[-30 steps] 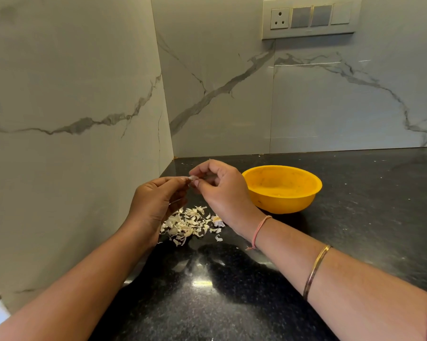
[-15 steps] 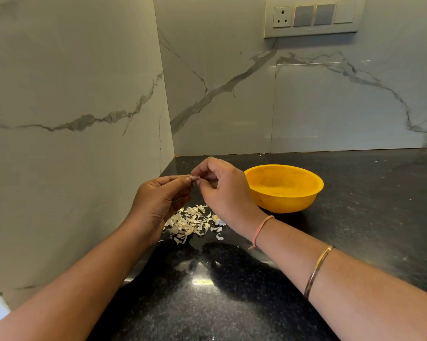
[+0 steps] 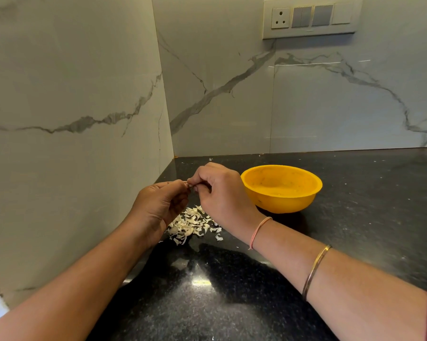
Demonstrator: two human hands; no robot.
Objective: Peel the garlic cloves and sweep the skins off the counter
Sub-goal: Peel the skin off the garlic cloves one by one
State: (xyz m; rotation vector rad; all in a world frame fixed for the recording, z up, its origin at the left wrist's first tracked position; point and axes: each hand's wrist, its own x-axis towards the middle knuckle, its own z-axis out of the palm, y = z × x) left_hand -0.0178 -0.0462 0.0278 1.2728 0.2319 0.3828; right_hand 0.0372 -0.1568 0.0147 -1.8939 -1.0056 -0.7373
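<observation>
Near the back left corner of the dark surface [image 3: 355, 230], the left hand [image 3: 158, 205] and right hand [image 3: 222, 198] meet fingertip to fingertip, both pinching a small garlic clove [image 3: 189, 185] that is mostly hidden between them. A pile of pale skins [image 3: 192, 223] lies on the surface directly beneath the hands. A yellow bowl [image 3: 281, 203] stands just beside the right hand, toward the back edge.

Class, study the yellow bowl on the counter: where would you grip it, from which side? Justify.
Pinch the right rim of the yellow bowl from above: it stands upright and open, thin-walled. The left hand and right hand, pinching a garlic clove, crowd its left side.
</observation>
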